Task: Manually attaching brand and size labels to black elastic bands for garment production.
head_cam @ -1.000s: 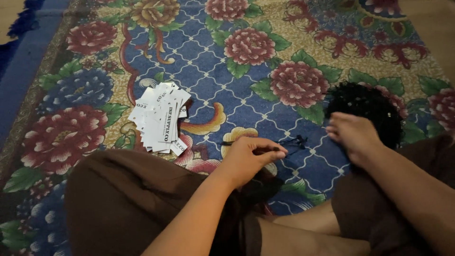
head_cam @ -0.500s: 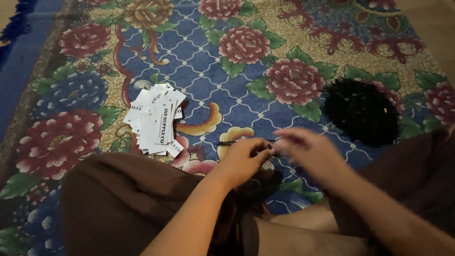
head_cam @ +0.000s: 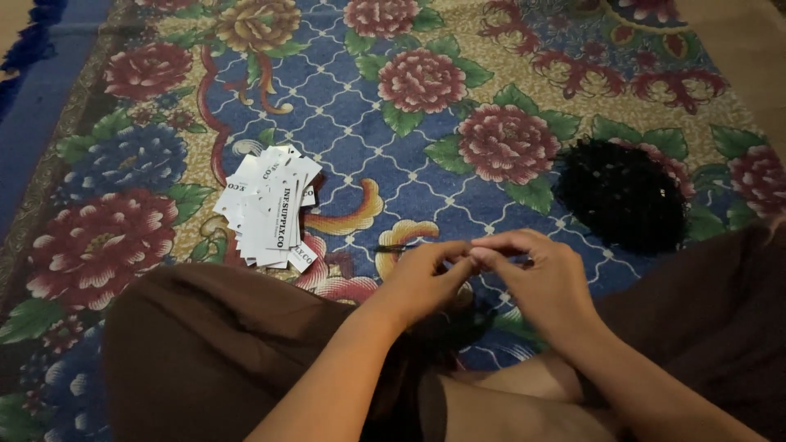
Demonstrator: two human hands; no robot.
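Observation:
My left hand (head_cam: pixel 422 278) and my right hand (head_cam: pixel 544 278) meet fingertip to fingertip above my lap. Together they pinch a thin black string (head_cam: pixel 395 248), whose end sticks out to the left of my left fingers. Most of the string is hidden between the fingers. A fanned pile of white paper tags (head_cam: pixel 270 209) lies on the carpet to the left of my left hand. A dark heap of black strings (head_cam: pixel 622 192) rests on the carpet beyond my right hand.
I sit cross-legged in brown clothing (head_cam: pixel 188 352) on a floral carpet (head_cam: pixel 426 82) with red flowers on blue and gold. A plain blue border (head_cam: pixel 33 123) runs along the carpet's left side. Bare floor (head_cam: pixel 745 49) shows at the upper right.
My right hand has left the black heap and swung left to meet my left hand. My left hand stayed nearly in place, still pinching.

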